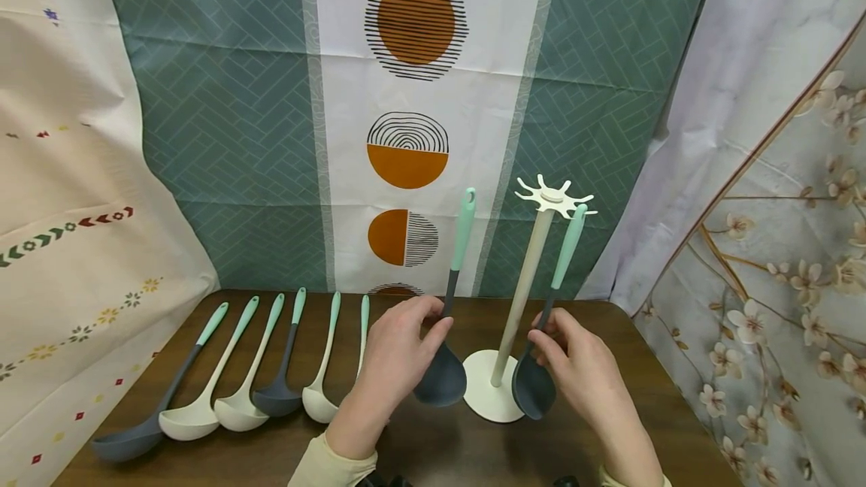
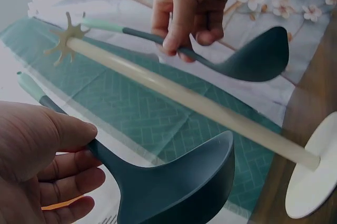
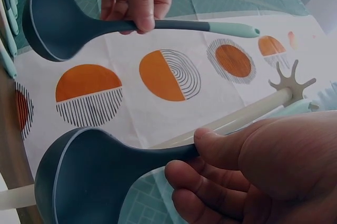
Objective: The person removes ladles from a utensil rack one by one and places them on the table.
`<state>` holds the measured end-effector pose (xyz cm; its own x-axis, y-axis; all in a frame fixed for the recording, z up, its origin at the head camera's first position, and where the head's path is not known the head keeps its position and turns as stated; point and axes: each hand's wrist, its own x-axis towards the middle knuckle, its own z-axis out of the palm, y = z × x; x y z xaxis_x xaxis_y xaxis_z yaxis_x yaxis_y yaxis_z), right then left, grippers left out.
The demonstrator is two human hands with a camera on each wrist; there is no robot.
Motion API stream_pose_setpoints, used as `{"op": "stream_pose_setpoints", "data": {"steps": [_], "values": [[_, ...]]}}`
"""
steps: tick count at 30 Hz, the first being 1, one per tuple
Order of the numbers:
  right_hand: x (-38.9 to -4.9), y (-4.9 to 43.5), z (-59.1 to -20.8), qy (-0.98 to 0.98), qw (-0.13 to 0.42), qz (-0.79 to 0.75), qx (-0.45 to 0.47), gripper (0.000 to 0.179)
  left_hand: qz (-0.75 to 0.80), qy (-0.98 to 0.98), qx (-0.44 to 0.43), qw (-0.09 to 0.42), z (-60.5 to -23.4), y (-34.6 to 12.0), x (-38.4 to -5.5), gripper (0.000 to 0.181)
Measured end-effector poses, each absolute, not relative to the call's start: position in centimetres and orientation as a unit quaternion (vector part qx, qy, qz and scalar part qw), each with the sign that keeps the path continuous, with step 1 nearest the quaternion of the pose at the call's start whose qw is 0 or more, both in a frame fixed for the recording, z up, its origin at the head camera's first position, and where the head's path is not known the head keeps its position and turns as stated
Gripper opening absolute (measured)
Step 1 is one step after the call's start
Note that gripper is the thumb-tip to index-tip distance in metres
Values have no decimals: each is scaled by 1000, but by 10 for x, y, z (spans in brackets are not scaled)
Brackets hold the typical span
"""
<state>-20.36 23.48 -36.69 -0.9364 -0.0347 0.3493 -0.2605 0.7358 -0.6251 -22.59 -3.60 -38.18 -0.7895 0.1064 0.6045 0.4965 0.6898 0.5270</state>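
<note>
In the head view my left hand (image 1: pixel 404 340) pinches the dark neck of a ladle (image 1: pixel 441 383) by thumb and fingers. Its bowl hangs low and its mint handle points up. On the other side of a cream utensil stand (image 1: pixel 522 295), my right hand (image 1: pixel 575 355) pinches a second dark ladle (image 1: pixel 534 391) the same way, tilted, its handle tip overlapping the stand's hook ring (image 1: pixel 553 195). The left wrist view shows the left ladle's deep bowl (image 2: pixel 181 187) up close. In the right wrist view, the right ladle's bowl (image 3: pixel 92 176) lies beyond my fingertips.
Several ladles lie side by side on the brown table (image 1: pixel 649 427) at the left, including a dark one (image 1: pixel 135 438) and a cream one (image 1: pixel 189 419). My left forearm partly hides the row's right end. The stand's round base (image 1: pixel 492 406) sits between my hands. Patterned cloths (image 1: pixel 237 134) hang behind.
</note>
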Motion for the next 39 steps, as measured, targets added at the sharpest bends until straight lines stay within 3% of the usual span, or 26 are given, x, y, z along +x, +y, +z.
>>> {"op": "stream_pose_setpoints", "data": {"steps": [39], "values": [[-203, 235, -366, -918, 147, 359, 78, 12, -331, -917, -96, 198, -415, -68, -251, 11]]}}
